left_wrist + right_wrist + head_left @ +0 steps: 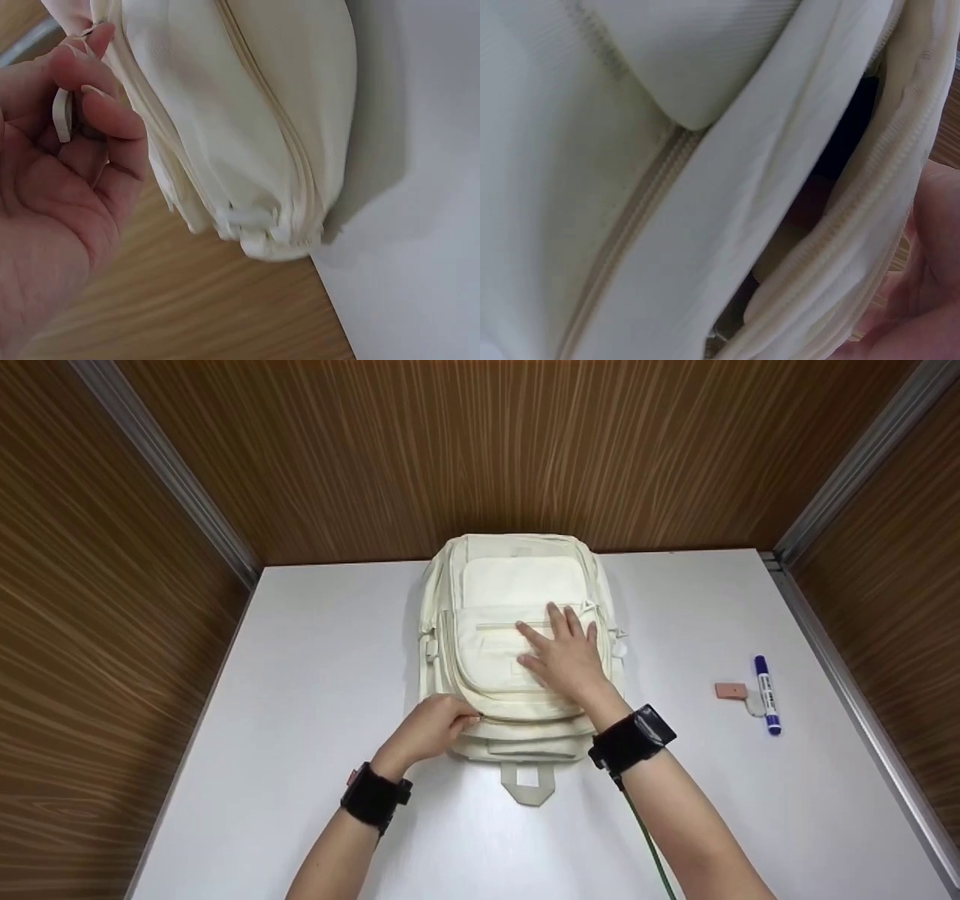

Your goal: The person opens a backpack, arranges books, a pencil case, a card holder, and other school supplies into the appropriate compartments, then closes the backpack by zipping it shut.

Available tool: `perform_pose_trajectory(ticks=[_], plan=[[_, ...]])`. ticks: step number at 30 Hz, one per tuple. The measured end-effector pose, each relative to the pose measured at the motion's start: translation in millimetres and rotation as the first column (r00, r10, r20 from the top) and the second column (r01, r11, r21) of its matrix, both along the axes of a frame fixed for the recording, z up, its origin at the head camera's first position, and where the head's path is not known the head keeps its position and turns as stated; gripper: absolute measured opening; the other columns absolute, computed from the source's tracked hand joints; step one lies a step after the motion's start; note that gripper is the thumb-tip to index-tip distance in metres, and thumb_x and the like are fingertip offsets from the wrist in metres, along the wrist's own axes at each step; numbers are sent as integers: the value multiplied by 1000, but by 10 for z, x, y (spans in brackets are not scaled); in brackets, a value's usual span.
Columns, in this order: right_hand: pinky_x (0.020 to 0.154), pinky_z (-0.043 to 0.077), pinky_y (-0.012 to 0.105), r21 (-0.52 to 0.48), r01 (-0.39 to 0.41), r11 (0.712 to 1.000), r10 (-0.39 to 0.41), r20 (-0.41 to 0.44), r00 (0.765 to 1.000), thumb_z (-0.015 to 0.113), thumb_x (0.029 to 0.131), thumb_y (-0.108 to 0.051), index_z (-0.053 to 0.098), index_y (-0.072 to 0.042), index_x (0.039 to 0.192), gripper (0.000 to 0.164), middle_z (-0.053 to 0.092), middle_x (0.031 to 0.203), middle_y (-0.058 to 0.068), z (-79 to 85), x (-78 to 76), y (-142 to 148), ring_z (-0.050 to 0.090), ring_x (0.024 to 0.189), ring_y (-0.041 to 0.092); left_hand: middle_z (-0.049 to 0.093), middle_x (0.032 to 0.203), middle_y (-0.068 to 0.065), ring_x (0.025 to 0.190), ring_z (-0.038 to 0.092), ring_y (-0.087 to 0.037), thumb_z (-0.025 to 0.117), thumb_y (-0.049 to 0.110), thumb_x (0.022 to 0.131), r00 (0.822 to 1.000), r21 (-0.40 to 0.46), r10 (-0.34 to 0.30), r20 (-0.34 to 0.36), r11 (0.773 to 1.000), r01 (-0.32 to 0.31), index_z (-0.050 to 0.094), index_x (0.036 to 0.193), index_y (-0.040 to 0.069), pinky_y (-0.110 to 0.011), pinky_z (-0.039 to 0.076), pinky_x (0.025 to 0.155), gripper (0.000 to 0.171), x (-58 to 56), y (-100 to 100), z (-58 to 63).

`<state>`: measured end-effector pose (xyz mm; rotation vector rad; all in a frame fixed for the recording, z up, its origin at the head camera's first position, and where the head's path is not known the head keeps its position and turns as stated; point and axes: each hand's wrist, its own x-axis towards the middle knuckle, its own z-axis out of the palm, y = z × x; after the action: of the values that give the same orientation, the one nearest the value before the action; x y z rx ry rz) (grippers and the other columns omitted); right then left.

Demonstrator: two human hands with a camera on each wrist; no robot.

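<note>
A cream backpack (pixel 523 583) lies front side up on the white table, its grab loop (pixel 528 795) towards me. At the lower left of its front, my left hand (pixel 435 727) pinches a zipper pull; a pale tab (pixel 63 116) shows between its curled fingers in the left wrist view. My right hand (pixel 570 664) rests on the front pocket with fingers spread. In the right wrist view, a zippered compartment gapes, with dark contents (pixel 847 135) that are too dim to identify. Part of a hand (pixel 930 300) shows beyond its edge; which hand, I cannot tell.
A blue-capped marker (pixel 766 694) lies on the table (pixel 322 675) at the right, beside a small pinkish rectangular piece (pixel 730 691) with a pale loop. Wood-grain panels (pixel 510 450) stand at the back and both sides. A green cable (pixel 649 836) runs from my right wristband.
</note>
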<state>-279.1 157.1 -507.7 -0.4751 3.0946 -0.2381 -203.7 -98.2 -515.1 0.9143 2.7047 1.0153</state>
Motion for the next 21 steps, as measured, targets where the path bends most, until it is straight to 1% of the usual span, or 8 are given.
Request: perform_pose_trajectory(ticks=[3,5,10,12,14,16,19,21], plan=[[105,11,73,4,-3,1000,3,-8,1000,44,98,-58,36,-37,151,57,10,161,20,-29,13,1,9,144,46,67,82,1,79,62,-14,66,11,94,999,-11,-24,-29,1000,24,76,95,6,-33,51,75,12,62,99,-27],[105,10,73,-5,-13,1000,13,-10,1000,45,99,-56,36,-36,152,57,10,161,21,-31,24,6,8,145,46,67,82,2,78,62,-13,66,13,94,999,-12,-16,-36,1000,15,76,95,7,-32,51,74,12,87,152,-32],[111,9,64,-116,-95,989,100,35,994,58,98,-42,42,-23,150,58,15,159,23,104,145,11,11,145,42,68,77,3,69,61,-10,70,22,92,996,0,79,-37,997,-79,76,85,9,-29,50,65,15,90,142,2],[112,20,56,-182,-163,970,170,25,985,67,93,-34,49,-16,145,58,28,152,23,170,246,-10,25,141,39,63,67,7,60,56,-7,72,26,90,992,5,120,-50,993,-119,74,77,11,-26,46,57,20,68,100,22],[105,35,46,-243,-251,937,262,11,965,73,88,-30,56,-12,138,55,45,137,19,209,360,-49,43,126,32,52,57,11,52,46,-4,75,29,87,988,18,144,-63,989,-144,67,65,13,-24,38,50,28,42,68,41],[88,46,38,-290,-338,895,359,20,933,78,84,-29,63,-11,130,51,56,116,12,221,465,-113,53,104,24,36,52,14,48,33,-2,78,29,84,986,48,153,-69,988,-150,56,57,15,-23,27,46,38,24,60,67],[66,44,30,-359,-407,840,464,86,881,80,81,-30,69,-12,116,40,58,87,1,212,581,-222,52,76,13,29,51,15,48,27,-1,80,25,82,986,105,141,-87,986,-132,44,54,16,-22,22,46,46,15,90,100],[58,41,27,-382,-420,823,493,115,862,80,81,-30,69,-12,104,31,55,74,-3,181,628,-294,49,65,9,31,51,15,48,29,0,81,22,81,985,143,137,-103,982,-121,46,53,15,-20,23,46,45,25,122,113]])
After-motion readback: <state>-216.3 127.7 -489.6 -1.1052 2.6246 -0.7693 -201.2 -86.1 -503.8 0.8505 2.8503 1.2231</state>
